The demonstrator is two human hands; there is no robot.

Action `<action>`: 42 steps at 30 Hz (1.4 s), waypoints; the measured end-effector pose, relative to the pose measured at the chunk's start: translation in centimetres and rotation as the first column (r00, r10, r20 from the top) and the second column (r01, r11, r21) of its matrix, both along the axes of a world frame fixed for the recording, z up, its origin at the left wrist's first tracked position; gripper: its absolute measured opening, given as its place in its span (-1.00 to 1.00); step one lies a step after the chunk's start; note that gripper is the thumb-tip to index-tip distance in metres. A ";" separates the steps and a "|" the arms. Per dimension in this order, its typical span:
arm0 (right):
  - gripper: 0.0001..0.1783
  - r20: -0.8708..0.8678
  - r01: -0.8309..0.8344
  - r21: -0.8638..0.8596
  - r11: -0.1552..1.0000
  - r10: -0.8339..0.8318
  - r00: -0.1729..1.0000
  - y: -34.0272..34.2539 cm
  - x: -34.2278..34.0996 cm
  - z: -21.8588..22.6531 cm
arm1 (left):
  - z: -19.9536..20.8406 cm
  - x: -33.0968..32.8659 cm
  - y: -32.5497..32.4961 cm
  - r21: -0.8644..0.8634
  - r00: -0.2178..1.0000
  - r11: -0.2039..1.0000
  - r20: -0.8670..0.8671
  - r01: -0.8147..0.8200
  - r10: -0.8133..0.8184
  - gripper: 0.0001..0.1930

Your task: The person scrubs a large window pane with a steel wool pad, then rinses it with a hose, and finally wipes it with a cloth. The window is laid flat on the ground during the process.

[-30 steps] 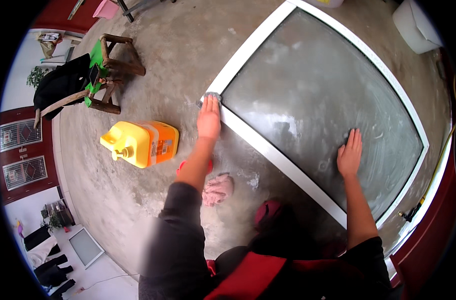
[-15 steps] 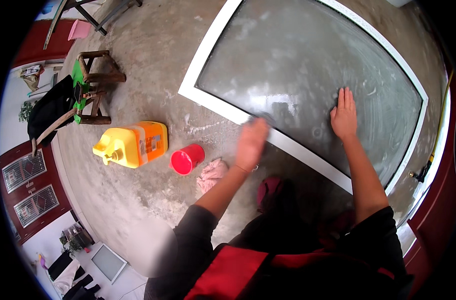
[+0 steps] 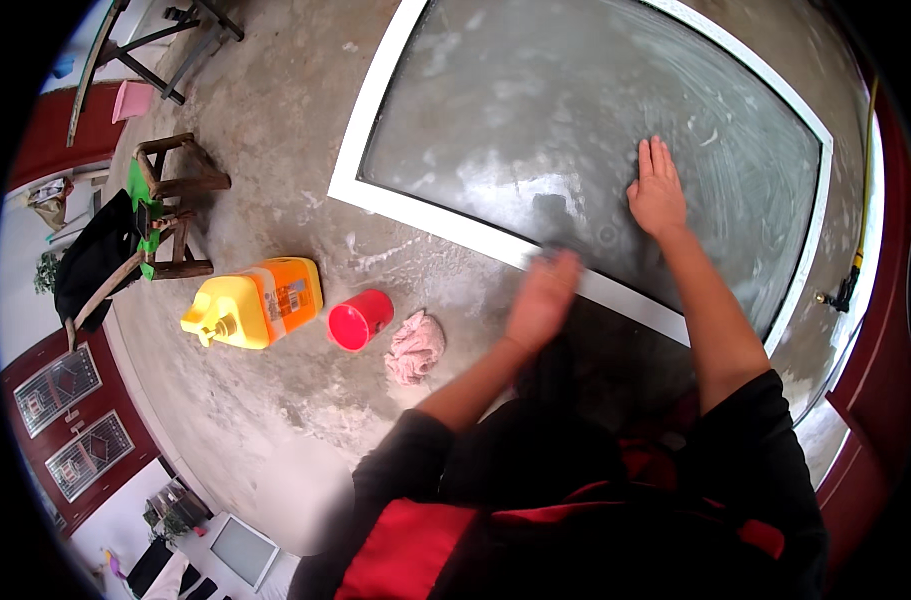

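Observation:
A window pane (image 3: pixel 495 130) in a white frame (image 3: pixel 430 228) lies on the floor before me, its glass wet and streaked with whitish film. My left hand (image 3: pixel 545 297) is closed, smeared by motion, over the frame's near edge. In its fingers is a dark grey scouring pad (image 3: pixel 552 258), too blurred for its exact kind. My right hand (image 3: pixel 659 192) rests flat on the glass, fingers stretched out, holding nothing. Left of my left hand lie a crumpled pink cloth (image 3: pixel 415 348), a red cup (image 3: pixel 360 320) and a yellow-and-orange jug (image 3: pixel 255 303).
A wooden stool (image 3: pixel 180 185) with a green part and a dark garment stands at the left. Beyond it are a pink bin (image 3: pixel 131 100) and a dark metal stand (image 3: pixel 165 50). A yellow hose (image 3: pixel 863 210) runs along the right wall. Another framed pane (image 3: pixel 243 552) is at lower left.
My left hand has slid rightward along the frame's near edge with the pad. My right hand stays flat on the glass. The whole view has shifted slightly.

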State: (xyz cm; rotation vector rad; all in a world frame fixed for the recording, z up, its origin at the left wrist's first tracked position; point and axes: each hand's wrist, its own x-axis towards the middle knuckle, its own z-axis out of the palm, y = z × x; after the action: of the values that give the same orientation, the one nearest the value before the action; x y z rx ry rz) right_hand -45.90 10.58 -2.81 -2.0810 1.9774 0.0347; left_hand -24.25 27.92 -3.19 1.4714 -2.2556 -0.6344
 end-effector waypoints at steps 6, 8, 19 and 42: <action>-0.31 0.223 -0.123 0.033 0.992 0.113 0.968 0.5 -4.9 1.4 | 3.0 1.2 -3.8 0.141 0.974 0.966 0.042 0.215 -0.222 -0.52; -0.34 0.242 -0.055 0.075 0.996 0.036 0.970 1.8 -6.3 2.7 | 2.4 6.6 -6.2 -0.058 0.984 0.998 0.171 -0.031 0.040 -0.51; -0.43 0.406 0.363 -0.023 0.931 -0.323 0.855 8.2 -7.7 1.1 | 2.6 -4.8 -2.3 0.059 0.971 0.984 0.164 0.169 -0.177 -0.47; -0.44 0.475 0.264 -0.097 0.960 -0.188 0.859 8.6 -5.0 2.1 | 2.8 1.4 -6.9 -0.006 0.948 0.990 0.289 -0.137 0.133 -0.44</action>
State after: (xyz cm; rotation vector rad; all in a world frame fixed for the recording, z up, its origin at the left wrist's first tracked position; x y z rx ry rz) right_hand -50.93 19.21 -0.72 -1.7102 1.9444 -0.6291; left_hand -22.81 21.05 -0.40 1.8101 -2.3353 -0.4163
